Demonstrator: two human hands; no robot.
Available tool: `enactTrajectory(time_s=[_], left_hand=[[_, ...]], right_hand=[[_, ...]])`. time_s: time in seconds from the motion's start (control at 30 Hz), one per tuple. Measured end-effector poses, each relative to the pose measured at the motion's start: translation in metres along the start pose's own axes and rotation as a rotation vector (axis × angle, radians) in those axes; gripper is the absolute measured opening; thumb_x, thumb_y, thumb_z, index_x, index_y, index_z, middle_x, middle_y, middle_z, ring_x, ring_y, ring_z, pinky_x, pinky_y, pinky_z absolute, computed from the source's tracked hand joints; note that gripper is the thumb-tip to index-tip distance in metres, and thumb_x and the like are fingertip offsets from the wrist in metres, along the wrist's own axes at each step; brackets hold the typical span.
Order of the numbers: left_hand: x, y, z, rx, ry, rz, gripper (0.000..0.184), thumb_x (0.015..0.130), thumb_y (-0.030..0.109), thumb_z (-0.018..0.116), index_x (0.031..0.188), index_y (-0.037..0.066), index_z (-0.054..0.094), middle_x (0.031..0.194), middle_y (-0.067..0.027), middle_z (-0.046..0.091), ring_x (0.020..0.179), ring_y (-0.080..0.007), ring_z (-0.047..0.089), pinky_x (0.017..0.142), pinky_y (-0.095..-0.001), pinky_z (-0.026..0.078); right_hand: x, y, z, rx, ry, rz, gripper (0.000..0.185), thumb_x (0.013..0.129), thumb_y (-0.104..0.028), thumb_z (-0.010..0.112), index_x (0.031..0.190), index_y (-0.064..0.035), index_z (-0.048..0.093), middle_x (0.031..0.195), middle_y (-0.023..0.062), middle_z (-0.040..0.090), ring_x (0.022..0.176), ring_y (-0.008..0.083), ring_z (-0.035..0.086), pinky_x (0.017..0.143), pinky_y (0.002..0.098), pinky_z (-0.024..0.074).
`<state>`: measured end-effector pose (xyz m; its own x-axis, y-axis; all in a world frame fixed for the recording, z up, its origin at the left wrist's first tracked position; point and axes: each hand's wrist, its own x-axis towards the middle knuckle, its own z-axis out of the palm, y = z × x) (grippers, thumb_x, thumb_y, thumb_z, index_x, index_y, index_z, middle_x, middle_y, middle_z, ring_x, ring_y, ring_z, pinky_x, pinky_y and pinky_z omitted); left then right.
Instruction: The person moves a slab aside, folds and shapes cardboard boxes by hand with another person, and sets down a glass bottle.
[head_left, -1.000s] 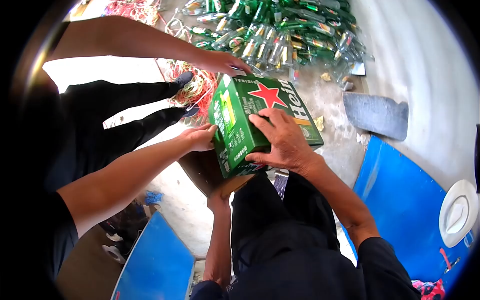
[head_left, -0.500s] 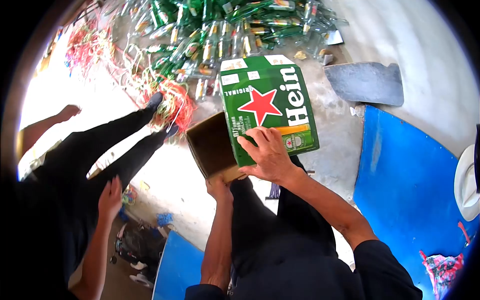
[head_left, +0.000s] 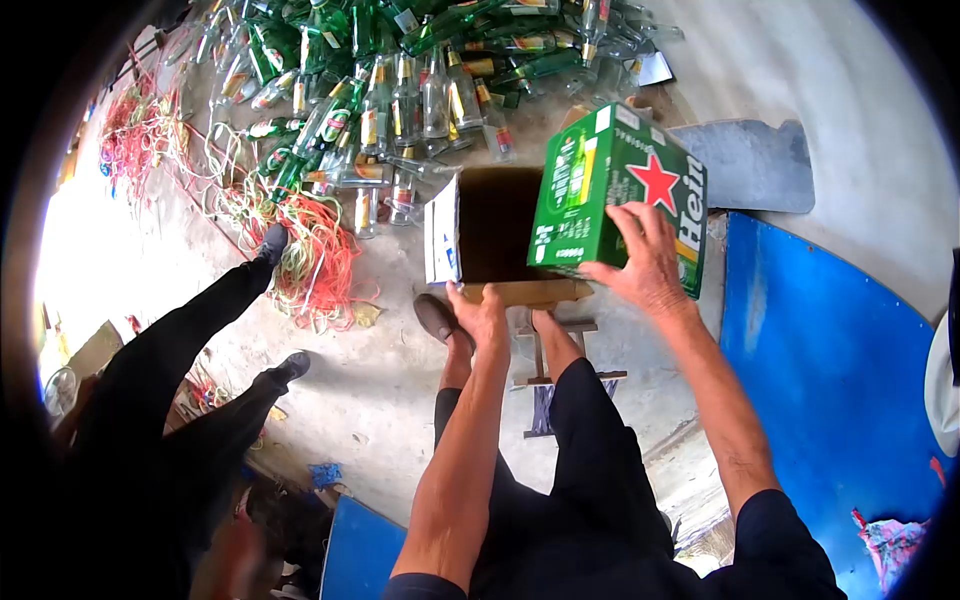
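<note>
The green carton [head_left: 612, 180] looks smooth, glossy cardboard, the bottles [head_left: 405, 110] shiny glass, the floor [head_left: 370, 400] matt concrete.

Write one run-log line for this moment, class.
left hand: holding edge of open box | right hand: holding green carton | bottles: heaped on floor

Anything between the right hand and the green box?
Nothing visible: the right hand is directly on the star-printed face of the green box. The open carton, with the left hand at its lower edge, is not between them.
</note>
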<state>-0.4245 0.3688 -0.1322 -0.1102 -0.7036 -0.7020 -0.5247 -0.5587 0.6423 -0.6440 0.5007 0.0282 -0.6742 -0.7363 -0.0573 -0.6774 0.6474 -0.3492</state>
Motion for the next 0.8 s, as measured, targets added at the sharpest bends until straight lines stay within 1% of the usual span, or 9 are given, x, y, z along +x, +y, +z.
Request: enactTrajectory(time_s=[0.1,0.2,0.3,0.33,0.4,0.47,0.6,0.77,0.8], left_hand=[[0.010,0.010,0.037,0.208,0.029,-0.003,0.083,0.088,0.008,0.067,0.161,-0.009,0.031,0.150,-0.0358,0.053,0.141,-0.0446,0.053,0.121,-0.0432,0.038],[0.017,-0.004,0.034,0.260,0.076,-0.046,0.081,0.088,0.007,0.066,0.160,-0.008,0.033,0.149,-0.0351,0.054,0.140,-0.0429,0.054,0.118,-0.0440,0.042],[0.022,-0.020,0.014,0.329,0.173,-0.084,0.078,0.087,0.006,0.070,0.159,0.003,0.040,0.136,-0.0195,0.064,0.116,-0.0341,0.066,0.100,-0.0423,0.055],[0.032,-0.041,-0.002,0.066,0.108,-0.109,0.079,0.088,0.004,0.071,0.160,0.005,0.039,0.135,-0.0183,0.064,0.111,-0.0327,0.068,0.091,-0.0436,0.058],[0.036,-0.082,-0.023,0.030,0.137,-0.037,0.082,0.090,-0.002,0.072,0.162,0.010,0.034,0.130,-0.0161,0.062,0.105,-0.0294,0.069,0.072,-0.0444,0.064],[0.023,-0.080,-0.049,-0.077,0.097,-0.109,0.079,0.092,-0.003,0.068,0.162,0.001,0.031,0.141,-0.0201,0.057,0.122,-0.0296,0.063,0.104,-0.0371,0.052],[-0.022,-0.025,-0.082,-0.239,0.137,-0.235,0.072,0.091,-0.005,0.067,0.156,0.006,0.039,0.129,-0.0177,0.062,0.104,-0.0330,0.071,0.078,-0.0397,0.066],[-0.029,-0.055,-0.122,-0.161,0.138,-0.112,0.056,0.092,-0.007,0.065,0.144,0.004,0.047,0.127,-0.0165,0.064,0.103,-0.0301,0.072,0.079,-0.0401,0.066],[-0.028,-0.061,-0.127,-0.157,0.144,-0.103,0.054,0.092,-0.007,0.065,0.143,0.003,0.048,0.126,-0.0163,0.064,0.103,-0.0299,0.072,0.079,-0.0401,0.066]], right_hand=[[-0.001,0.042,0.019,-0.010,0.037,0.023,0.081,0.068,-0.039,0.095,0.134,-0.0035,0.063,0.126,0.0138,0.057,0.118,0.0354,0.058,0.103,0.0516,0.0472],[0.001,0.073,0.059,0.062,0.029,0.133,0.076,0.072,-0.033,0.093,0.133,-0.0025,0.061,0.124,0.0171,0.056,0.117,0.0384,0.057,0.102,0.0528,0.0479],[0.011,0.110,0.089,0.001,0.194,0.197,0.073,0.075,-0.025,0.090,0.136,-0.0030,0.056,0.124,0.0203,0.053,0.115,0.0415,0.056,0.099,0.0523,0.0502],[0.009,0.118,0.096,-0.015,0.132,0.193,0.074,0.075,-0.024,0.090,0.137,-0.0041,0.055,0.125,0.0201,0.053,0.116,0.0416,0.056,0.099,0.0525,0.0505],[0.005,0.127,0.105,-0.043,0.012,0.179,0.076,0.076,-0.023,0.089,0.141,-0.0064,0.053,0.127,0.0198,0.053,0.118,0.0417,0.056,0.099,0.0528,0.0511],[-0.001,0.138,0.117,0.024,0.003,0.284,0.077,0.076,-0.022,0.089,0.143,-0.0092,0.052,0.127,0.0189,0.054,0.120,0.0415,0.056,0.100,0.0528,0.0513],[-0.010,0.151,0.139,0.037,-0.133,0.468,0.079,0.078,-0.020,0.086,0.147,-0.0116,0.049,0.130,0.0178,0.055,0.125,0.0414,0.056,0.102,0.0517,0.0522],[-0.017,0.152,0.180,0.199,-0.146,0.425,0.078,0.080,-0.021,0.082,0.150,-0.0172,0.047,0.136,0.0203,0.056,0.128,0.0411,0.057,0.103,0.0514,0.0520],[-0.012,0.144,0.182,0.287,-0.150,0.426,0.077,0.080,-0.022,0.083,0.149,-0.0197,0.049,0.131,0.0181,0.061,0.121,0.0374,0.063,0.098,0.0485,0.0545]])
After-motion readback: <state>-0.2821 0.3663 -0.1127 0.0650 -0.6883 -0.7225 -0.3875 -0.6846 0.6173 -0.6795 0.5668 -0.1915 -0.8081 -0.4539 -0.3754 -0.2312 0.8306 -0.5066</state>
